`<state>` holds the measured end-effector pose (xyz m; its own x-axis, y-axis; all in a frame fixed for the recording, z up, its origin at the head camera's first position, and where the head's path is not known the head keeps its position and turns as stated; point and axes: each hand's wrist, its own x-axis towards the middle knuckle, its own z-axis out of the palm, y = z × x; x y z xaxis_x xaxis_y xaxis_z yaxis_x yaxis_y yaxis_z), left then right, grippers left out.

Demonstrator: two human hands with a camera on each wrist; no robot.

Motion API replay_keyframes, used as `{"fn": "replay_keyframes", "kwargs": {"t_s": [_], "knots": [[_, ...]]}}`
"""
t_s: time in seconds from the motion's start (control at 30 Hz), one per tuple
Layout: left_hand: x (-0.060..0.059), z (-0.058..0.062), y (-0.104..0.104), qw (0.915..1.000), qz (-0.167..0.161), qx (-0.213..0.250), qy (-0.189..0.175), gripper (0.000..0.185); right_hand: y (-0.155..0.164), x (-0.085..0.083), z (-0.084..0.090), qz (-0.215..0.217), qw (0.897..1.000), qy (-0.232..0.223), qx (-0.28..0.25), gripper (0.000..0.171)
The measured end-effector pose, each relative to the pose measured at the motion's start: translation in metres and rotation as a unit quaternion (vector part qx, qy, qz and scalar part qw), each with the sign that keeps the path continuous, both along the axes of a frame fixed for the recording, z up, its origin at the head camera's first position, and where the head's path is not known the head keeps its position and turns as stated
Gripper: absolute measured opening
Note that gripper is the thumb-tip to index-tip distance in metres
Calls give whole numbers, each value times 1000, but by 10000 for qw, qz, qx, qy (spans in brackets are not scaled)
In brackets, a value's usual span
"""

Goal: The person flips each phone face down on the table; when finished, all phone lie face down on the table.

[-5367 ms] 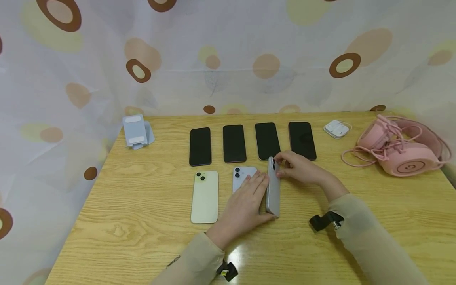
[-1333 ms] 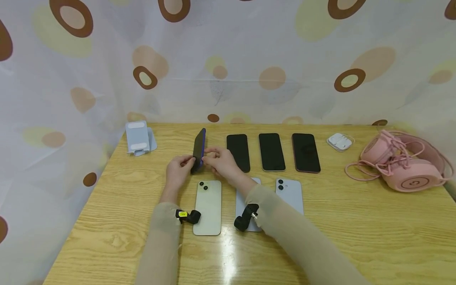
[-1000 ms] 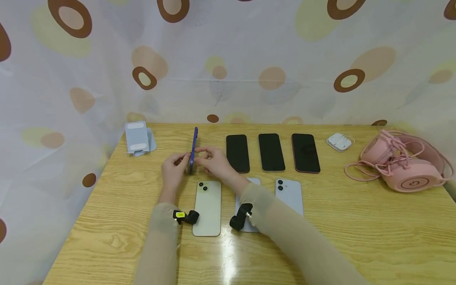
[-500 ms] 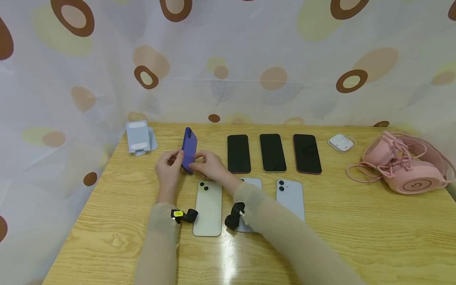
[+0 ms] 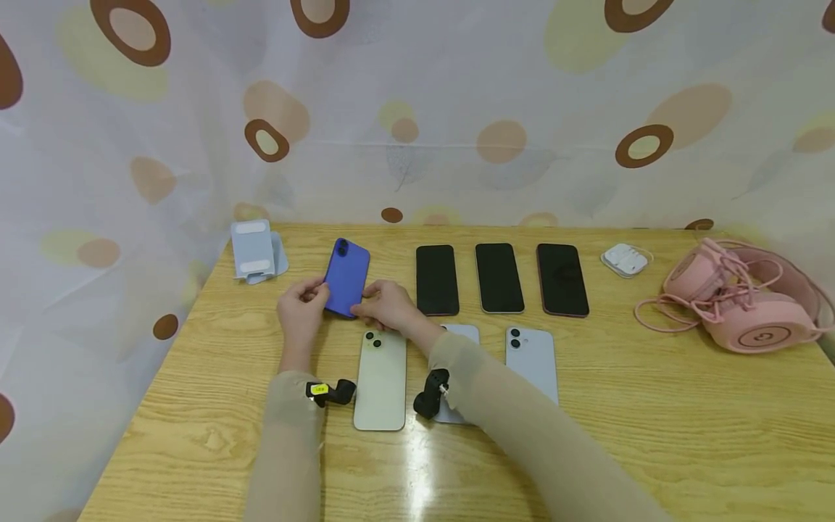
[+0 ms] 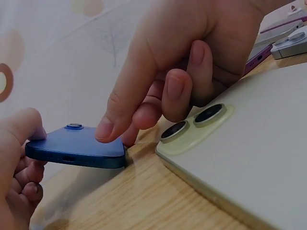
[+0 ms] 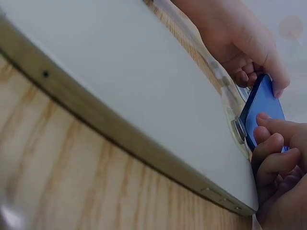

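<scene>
Blue phone (image 5: 346, 278) sits pinched between your left hand (image 5: 300, 312) and right hand (image 5: 388, 307), back up, near end on the table (image 5: 652, 406) at the left of the far row. Just nearer lies a cream phone (image 5: 380, 380); three black phones (image 5: 499, 278) lie rightward.

Both forearms, in beige sleeves with a black strap at each wrist, reach forward and converge ahead of the body. The left hand (image 5: 301, 304) has its thumb on top and its fingers curled beneath. The right hand (image 5: 390, 307) lies close beside it, index finger stretched out and pressing down, the other fingers bent under.
</scene>
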<state>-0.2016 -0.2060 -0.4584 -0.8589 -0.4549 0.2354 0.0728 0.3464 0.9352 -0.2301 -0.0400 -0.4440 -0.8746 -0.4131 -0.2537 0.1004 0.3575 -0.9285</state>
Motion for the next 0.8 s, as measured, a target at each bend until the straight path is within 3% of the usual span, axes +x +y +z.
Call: {"fn": "replay_keyframes", "kwargs": {"t_s": [0.13, 0.4, 0.6, 0.8], "knots": [[0, 1, -1, 9990, -129, 26, -419, 22, 3, 1, 1, 67, 9997, 168, 179, 48], [-3, -1, 0, 9905, -894, -153, -1031, 33, 21, -1, 5, 199, 9959, 501, 732, 51], [-4, -5, 1, 9776, -1430, -932, -1230, 34, 30, -1, 5, 96, 9950, 417, 906, 52], [-3, -8, -1, 9634, -1735, -1695, -1142, 32, 32, 2, 3, 134, 9915, 640, 1122, 51]]}}
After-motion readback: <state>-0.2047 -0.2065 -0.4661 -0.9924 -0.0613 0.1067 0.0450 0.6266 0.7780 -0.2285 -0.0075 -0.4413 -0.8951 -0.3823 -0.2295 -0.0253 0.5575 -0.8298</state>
